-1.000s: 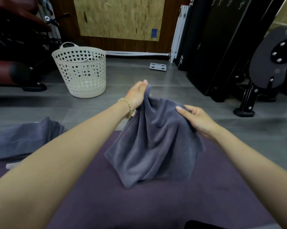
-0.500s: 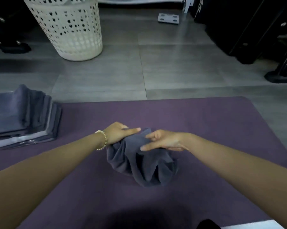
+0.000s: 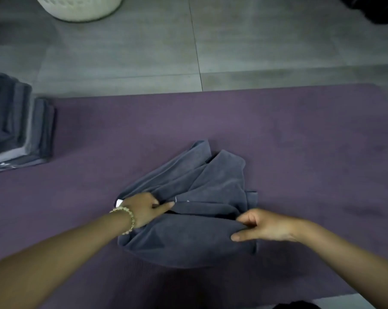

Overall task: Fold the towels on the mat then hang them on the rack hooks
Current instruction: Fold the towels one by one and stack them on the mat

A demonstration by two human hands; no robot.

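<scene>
Left grip: left hand [image 3: 144, 208] closed on a bunched fold at the towel's [image 3: 195, 219] left edge, forefinger stretched out flat across the cloth; beaded bracelet [image 3: 127, 219] at the wrist.
Right grip: right hand [image 3: 264, 225] pinching the towel's right edge, thumb under and fingers curled over the fabric.
Towel: dark grey, crumpled, lying on the mat [image 3: 300, 141] near the mat's front middle, folds heaped toward the far side, a small white tag showing beside the left hand.
Mat: purple, spread on the grey tiled floor [image 3: 255, 41].
Folded stack [image 3: 14, 123]: grey towels piled at the mat's left end, well apart from the crumpled towel, blurred.
Basket [image 3: 81, 7]: white, on the floor beyond the mat's far left corner, only the base in view.
</scene>
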